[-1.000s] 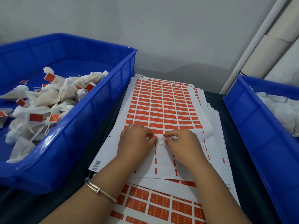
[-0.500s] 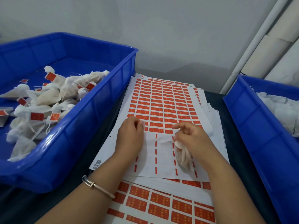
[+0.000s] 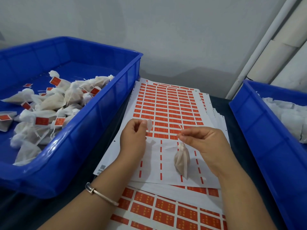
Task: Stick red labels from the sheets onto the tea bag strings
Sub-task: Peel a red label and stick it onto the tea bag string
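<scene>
A sheet of red labels (image 3: 167, 107) lies on the dark table, its near rows peeled bare. My left hand (image 3: 134, 138) is raised above the sheet and pinches a peeled label (image 3: 149, 125), whose pale back faces me. My right hand (image 3: 204, 143) pinches the string (image 3: 180, 130) of a white tea bag (image 3: 181, 159), which hangs below the fingers just over the peeled part of the sheet.
A blue bin (image 3: 93, 130) at the left holds several tea bags with red labels (image 3: 49, 105). Another blue bin (image 3: 265, 130) at the right holds white tea bags (image 3: 289, 117). More label sheets (image 3: 166, 211) lie nearest me. A white pipe (image 3: 259, 52) runs up the wall.
Both hands lifted off the sheet. My left hand peeled a label and raised it. My right hand brought out a tea bag and now dangles it by its string.
</scene>
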`<move>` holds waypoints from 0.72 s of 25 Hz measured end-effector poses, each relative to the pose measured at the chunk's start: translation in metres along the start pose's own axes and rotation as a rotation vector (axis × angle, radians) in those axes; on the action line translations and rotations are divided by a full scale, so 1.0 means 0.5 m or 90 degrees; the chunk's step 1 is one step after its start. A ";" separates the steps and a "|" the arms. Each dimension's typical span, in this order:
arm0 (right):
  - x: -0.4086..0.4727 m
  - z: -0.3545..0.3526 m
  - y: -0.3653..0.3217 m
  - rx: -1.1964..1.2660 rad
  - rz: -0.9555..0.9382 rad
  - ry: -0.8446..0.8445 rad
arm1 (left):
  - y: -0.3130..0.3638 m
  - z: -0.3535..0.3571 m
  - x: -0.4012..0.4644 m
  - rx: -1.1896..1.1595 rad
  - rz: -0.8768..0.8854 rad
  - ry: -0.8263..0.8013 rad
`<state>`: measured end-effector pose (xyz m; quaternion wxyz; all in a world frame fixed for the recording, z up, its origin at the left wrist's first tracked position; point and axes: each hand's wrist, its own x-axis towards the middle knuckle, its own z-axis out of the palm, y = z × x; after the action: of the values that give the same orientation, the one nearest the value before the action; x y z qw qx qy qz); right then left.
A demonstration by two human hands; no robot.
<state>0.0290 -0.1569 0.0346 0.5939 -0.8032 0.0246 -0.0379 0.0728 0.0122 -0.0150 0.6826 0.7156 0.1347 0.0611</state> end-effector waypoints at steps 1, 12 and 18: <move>-0.002 0.001 -0.004 0.001 -0.010 0.014 | 0.003 0.003 -0.006 -0.004 -0.017 -0.011; -0.027 0.027 -0.037 0.055 -0.201 0.020 | 0.044 0.019 -0.070 -0.145 -0.075 -0.177; -0.025 0.035 -0.029 0.025 -0.235 0.098 | 0.056 0.021 -0.086 -0.128 -0.058 -0.188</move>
<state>0.0183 -0.1351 0.0431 0.5890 -0.7769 -0.0786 -0.2083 0.0374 -0.0106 0.0162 0.7652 0.6380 0.0586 -0.0626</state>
